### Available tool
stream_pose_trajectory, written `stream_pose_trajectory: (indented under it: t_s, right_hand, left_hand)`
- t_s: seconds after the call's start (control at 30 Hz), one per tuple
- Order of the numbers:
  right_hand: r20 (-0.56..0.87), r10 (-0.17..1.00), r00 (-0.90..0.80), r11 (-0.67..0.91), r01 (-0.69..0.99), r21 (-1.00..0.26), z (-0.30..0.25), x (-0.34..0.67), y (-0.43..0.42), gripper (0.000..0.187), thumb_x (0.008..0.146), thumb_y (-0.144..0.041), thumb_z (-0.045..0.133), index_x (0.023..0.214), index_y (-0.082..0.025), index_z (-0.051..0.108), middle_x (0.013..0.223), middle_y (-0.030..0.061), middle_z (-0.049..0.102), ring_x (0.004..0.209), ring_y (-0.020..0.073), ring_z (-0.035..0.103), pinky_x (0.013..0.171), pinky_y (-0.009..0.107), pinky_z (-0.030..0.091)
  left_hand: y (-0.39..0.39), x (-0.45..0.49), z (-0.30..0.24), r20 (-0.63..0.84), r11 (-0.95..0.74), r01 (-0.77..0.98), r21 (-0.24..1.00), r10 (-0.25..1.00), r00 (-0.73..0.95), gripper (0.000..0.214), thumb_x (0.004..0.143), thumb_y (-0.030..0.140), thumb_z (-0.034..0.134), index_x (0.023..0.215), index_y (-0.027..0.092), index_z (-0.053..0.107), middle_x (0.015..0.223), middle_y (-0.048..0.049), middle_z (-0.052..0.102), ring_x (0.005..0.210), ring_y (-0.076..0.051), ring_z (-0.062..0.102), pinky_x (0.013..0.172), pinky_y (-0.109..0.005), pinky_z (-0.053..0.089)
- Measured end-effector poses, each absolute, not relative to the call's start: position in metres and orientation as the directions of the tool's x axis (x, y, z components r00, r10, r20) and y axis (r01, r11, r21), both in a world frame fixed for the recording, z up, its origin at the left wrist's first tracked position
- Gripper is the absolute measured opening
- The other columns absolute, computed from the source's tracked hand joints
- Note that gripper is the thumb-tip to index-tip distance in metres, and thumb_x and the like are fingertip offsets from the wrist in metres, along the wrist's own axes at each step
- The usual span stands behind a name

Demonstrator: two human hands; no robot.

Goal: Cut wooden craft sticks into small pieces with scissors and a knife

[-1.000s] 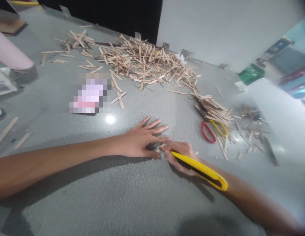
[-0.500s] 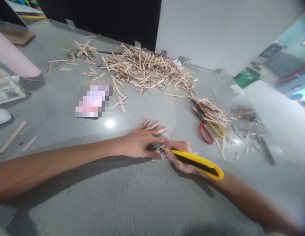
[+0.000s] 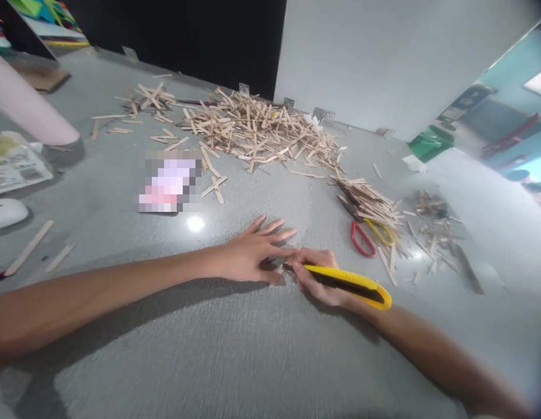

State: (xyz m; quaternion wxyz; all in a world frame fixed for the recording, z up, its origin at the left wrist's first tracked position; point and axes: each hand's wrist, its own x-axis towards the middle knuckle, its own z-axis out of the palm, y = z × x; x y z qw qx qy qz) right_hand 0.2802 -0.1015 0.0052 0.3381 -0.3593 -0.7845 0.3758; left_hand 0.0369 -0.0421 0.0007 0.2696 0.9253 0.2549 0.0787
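My left hand (image 3: pixel 253 253) lies on the grey table with its fingers spread. Its thumb and index finger touch down at either end of a small wooden stick piece (image 3: pixel 280 269), which is mostly hidden. Closed around a yellow utility knife (image 3: pixel 358 282), my right hand (image 3: pixel 320 285) rests just right of the left fingertips. The knife's front end points left at the wooden piece. Its blade tip is too small to make out clearly.
A large heap of wooden sticks (image 3: pixel 257 128) lies at the back. Scissors with red and yellow handles (image 3: pixel 363 240) are by more sticks on the right. On the left are a blurred phone (image 3: pixel 168 185), a white mouse (image 3: pixel 9 213) and a pink cylinder (image 3: pixel 32 105).
The view has shifted slightly. The back end of the utility knife has swung up a little, with its tip still at the wooden piece. My left hand keeps its place.
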Motion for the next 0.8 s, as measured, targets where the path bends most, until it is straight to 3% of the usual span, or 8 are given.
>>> stream_pose_trajectory:
  t_s: [0.23, 0.67, 0.8]
  right_hand:
    - [0.269, 0.787, -0.555, 0.493, 0.304, -0.815, 0.0047, 0.2804, -0.0998, 0.026, 0.108, -0.025, 0.056, 0.083, -0.022, 0.059, 0.066, -0.0034, 0.063, 0.054, 0.0107, 0.056, 0.059, 0.023, 0.046]
    - [0.327, 0.737, -0.592, 0.584, 0.313, -0.749, 0.0000, 0.2834, -0.1003, 0.026, 0.108, -0.028, 0.051, 0.082, -0.022, 0.054, 0.070, -0.0019, 0.055, 0.059, 0.0122, 0.051, 0.059, 0.025, 0.042]
    - [0.321, 0.756, -0.570, 0.567, 0.324, -0.757, 0.0031, 0.2833, -0.1033, 0.032, 0.109, -0.031, 0.052, 0.078, -0.022, 0.055, 0.066, -0.0016, 0.057, 0.056, 0.0122, 0.053, 0.058, 0.026, 0.043]
  left_hand:
    - [-0.0433, 0.0361, 0.0012, 0.039, -0.731, 0.409, 0.545, 0.510, 0.859, 0.066, 0.094, 0.054, 0.082, 0.155, 0.043, 0.060, 0.179, -0.0082, 0.029, 0.167, -0.047, 0.011, 0.128, -0.079, 0.005]
    - [-0.0411, 0.0333, -0.0023, 0.022, -0.738, 0.414, 0.533, 0.501, 0.865, 0.067, 0.096, 0.062, 0.075, 0.157, 0.041, 0.057, 0.180, -0.0073, 0.028, 0.168, -0.044, 0.009, 0.130, -0.075, 0.004]
    - [-0.0430, 0.0322, -0.0052, 0.057, -0.760, 0.399, 0.512, 0.494, 0.867, 0.065, 0.103, 0.063, 0.063, 0.161, 0.036, 0.053, 0.180, -0.0088, 0.029, 0.168, -0.044, 0.011, 0.131, -0.074, 0.005]
